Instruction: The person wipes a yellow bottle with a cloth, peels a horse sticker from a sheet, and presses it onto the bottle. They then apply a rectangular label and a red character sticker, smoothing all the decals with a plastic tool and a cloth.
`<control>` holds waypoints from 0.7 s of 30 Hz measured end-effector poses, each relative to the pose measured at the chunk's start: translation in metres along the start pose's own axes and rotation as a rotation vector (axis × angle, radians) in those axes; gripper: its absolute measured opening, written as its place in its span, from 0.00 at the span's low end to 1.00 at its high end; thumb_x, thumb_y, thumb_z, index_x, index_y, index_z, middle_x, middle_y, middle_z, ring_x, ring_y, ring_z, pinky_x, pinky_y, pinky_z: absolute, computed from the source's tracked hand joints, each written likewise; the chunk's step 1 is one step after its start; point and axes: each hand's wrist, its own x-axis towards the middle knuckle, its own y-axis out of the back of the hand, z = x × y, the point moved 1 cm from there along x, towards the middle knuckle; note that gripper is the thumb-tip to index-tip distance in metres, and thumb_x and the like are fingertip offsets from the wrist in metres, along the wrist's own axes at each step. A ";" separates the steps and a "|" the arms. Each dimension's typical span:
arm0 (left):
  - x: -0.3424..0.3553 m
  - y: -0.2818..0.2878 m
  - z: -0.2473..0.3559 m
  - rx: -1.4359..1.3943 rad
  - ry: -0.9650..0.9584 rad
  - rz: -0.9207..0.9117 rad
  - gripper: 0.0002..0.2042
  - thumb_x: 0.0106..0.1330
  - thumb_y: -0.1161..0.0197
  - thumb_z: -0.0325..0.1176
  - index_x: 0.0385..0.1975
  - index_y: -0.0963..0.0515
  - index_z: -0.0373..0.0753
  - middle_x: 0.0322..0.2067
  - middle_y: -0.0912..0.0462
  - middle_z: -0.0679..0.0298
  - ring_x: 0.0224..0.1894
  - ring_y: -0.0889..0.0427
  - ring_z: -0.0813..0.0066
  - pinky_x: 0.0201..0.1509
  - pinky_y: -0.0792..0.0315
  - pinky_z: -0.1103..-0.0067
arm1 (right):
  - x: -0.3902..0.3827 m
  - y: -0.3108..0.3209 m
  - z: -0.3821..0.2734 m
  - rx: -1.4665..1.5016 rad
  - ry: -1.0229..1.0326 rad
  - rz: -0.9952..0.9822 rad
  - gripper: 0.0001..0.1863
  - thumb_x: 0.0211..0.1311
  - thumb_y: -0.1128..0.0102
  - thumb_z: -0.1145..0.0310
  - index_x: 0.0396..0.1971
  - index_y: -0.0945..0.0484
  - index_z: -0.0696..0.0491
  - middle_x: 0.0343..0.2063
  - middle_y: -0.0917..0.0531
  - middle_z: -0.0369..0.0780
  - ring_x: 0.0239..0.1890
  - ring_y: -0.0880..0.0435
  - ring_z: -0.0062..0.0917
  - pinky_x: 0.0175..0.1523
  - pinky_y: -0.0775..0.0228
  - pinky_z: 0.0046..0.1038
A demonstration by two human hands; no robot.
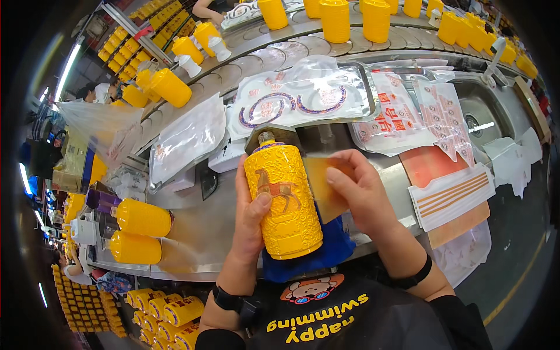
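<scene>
My left hand (251, 211) grips the side of a yellow embossed bottle (283, 224) with a brown-and-red horse picture on its front and a narrow neck at the top. Beneath the bottle lies a blue cloth (335, 242). My right hand (356, 189) pinches a flat, translucent amber card (321, 189) at the bottle's right side; whether the card touches the bottle is unclear. Behind the bottle, trays hold printed transfer sheets (291, 105), some bearing curved blue bands and others red print.
Yellow bottles (318, 23) line a curved conveyor (245, 52) across the back. Two more lie on the steel bench (192, 245) at left (143, 219), with stacks below. A sink (478, 111) and striped sheets (450, 195) are at right. Other people (76, 268) work at far left and top.
</scene>
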 end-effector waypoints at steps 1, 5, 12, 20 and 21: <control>0.000 0.001 0.000 -0.057 0.001 -0.023 0.45 0.58 0.35 0.44 0.71 0.56 0.40 0.62 0.38 0.52 0.61 0.30 0.58 0.60 0.29 0.66 | 0.001 -0.006 0.000 -0.082 0.125 -0.032 0.13 0.64 0.40 0.69 0.45 0.29 0.58 0.40 0.20 0.39 0.43 0.22 0.19 0.49 0.28 0.23; 0.001 0.003 0.000 -0.116 0.032 -0.025 0.47 0.58 0.34 0.40 0.72 0.61 0.42 0.64 0.40 0.51 0.63 0.32 0.57 0.64 0.32 0.64 | 0.014 -0.019 0.002 -0.406 0.151 -0.145 0.13 0.59 0.39 0.69 0.41 0.26 0.59 0.30 0.19 0.43 0.36 0.20 0.21 0.43 0.27 0.25; -0.002 0.010 -0.008 -0.249 -0.025 -0.065 0.34 0.71 0.51 0.51 0.71 0.54 0.42 0.67 0.41 0.51 0.66 0.35 0.55 0.68 0.38 0.59 | -0.010 -0.042 -0.046 -1.305 0.998 -0.493 0.09 0.55 0.38 0.68 0.35 0.22 0.53 0.26 0.23 0.40 0.28 0.20 0.36 0.31 0.31 0.36; -0.009 0.021 -0.014 -0.383 -0.107 -0.046 0.32 0.76 0.60 0.47 0.71 0.57 0.35 0.69 0.44 0.54 0.70 0.41 0.60 0.73 0.46 0.63 | 0.049 -0.078 -0.063 -1.242 0.748 -0.548 0.04 0.55 0.36 0.73 0.29 0.20 0.56 0.25 0.21 0.41 0.24 0.19 0.28 0.30 0.29 0.28; -0.010 0.021 -0.014 -0.379 -0.116 -0.038 0.32 0.76 0.60 0.47 0.71 0.57 0.35 0.69 0.44 0.54 0.70 0.41 0.60 0.73 0.46 0.63 | 0.051 -0.082 -0.063 -1.128 0.455 -0.824 0.05 0.55 0.37 0.72 0.31 0.20 0.56 0.26 0.21 0.42 0.26 0.19 0.31 0.31 0.28 0.29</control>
